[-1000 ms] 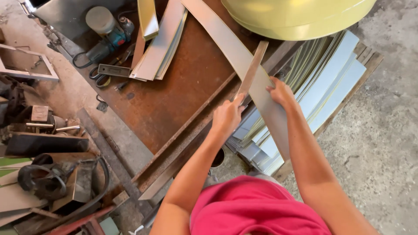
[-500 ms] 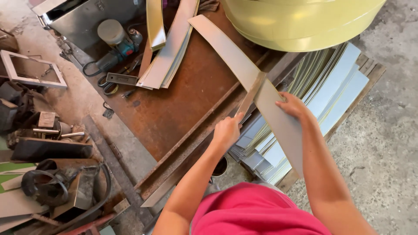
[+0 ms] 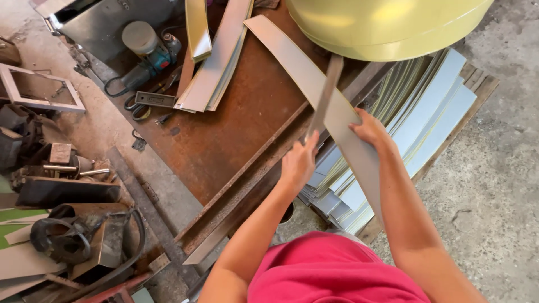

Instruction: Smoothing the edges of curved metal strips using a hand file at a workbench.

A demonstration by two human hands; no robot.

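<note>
**Flat bar raised over a long metal strip at the rusty table**

The left hand (image 3: 298,163) is clenched around a narrow flat bar (image 3: 324,95) that points up and away, crossing the metal strip (image 3: 314,90). The right hand (image 3: 370,130) grips that strip's edge; its long axis runs diagonally from the table's (image 3: 236,134) far side toward the person. A yellow drum (image 3: 387,25) stands just beyond, stacked sheets (image 3: 432,112) beneath.
</note>
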